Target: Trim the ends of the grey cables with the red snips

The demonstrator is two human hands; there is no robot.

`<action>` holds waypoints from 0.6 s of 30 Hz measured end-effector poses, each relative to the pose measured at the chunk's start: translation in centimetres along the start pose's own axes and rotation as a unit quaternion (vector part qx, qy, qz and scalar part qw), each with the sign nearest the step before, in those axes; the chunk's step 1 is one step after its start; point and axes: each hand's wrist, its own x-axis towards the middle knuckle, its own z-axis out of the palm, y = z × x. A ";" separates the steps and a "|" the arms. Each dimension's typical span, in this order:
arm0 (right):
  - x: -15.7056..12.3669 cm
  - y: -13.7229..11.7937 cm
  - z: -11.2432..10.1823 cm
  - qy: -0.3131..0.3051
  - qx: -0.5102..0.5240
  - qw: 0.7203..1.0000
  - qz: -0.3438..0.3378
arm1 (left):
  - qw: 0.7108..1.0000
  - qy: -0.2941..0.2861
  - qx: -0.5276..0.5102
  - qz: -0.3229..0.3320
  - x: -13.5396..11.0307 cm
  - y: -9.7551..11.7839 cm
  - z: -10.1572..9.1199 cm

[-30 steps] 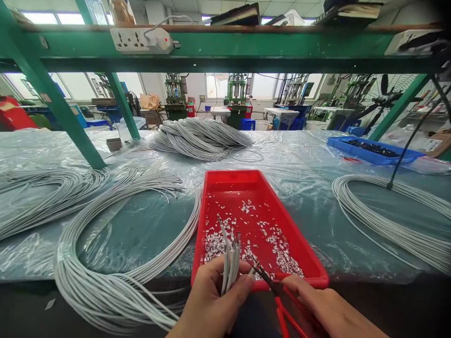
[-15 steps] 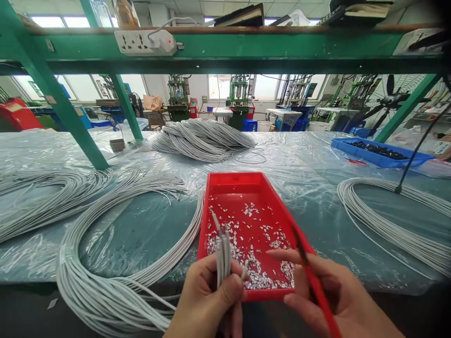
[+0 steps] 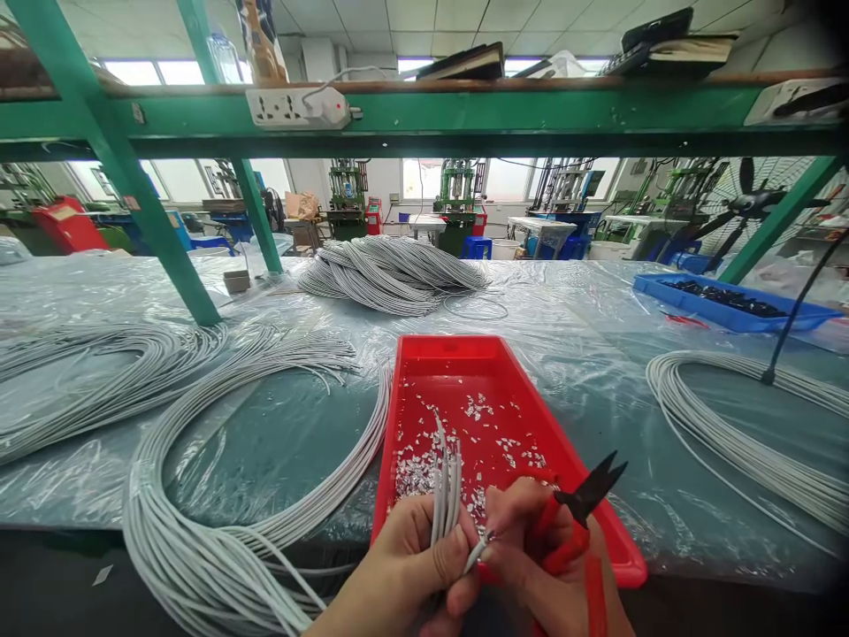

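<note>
My left hand [image 3: 404, 579] is closed around a small bunch of grey cable ends [image 3: 447, 482] that stick up over the near end of a red tray [image 3: 424, 354]. My right hand [image 3: 531, 557] grips red-handled snips [image 3: 584, 504], their black blades pointing up and to the right. Its thumb and forefinger also pinch the tip of one cable end [image 3: 478, 550] beside my left thumb. The tray floor is strewn with small pale insulation scraps [image 3: 478, 425].
Big coils of grey cable lie at the left [image 3: 218, 495], right [image 3: 736, 433] and far centre [image 3: 391, 274] of the plastic-covered bench. A blue tray [image 3: 730, 305] of dark parts sits far right. Green shelf posts [image 3: 152, 221] stand at left; a power strip [image 3: 298, 106] hangs above.
My right hand has moved in to my left hand and now pinches one cable tip; the snips have swung so the blades point up and right. The view has tilted up slightly.
</note>
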 end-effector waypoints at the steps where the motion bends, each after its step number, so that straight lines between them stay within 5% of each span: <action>1: 0.0 0.0 0.1 0.004 0.007 1.000 -0.003 | 1.000 0.001 -0.002 -0.008 0.0 0.2 0.1; 14: 0.0 -1.5 -1.2 0.007 -0.111 0.993 -0.029 | 0.999 0.007 0.051 0.005 0.1 -0.9 -0.7; 18: 0.3 -1.4 -1.1 0.040 -0.149 0.988 -0.028 | 0.988 0.106 0.114 0.014 0.1 0.1 0.7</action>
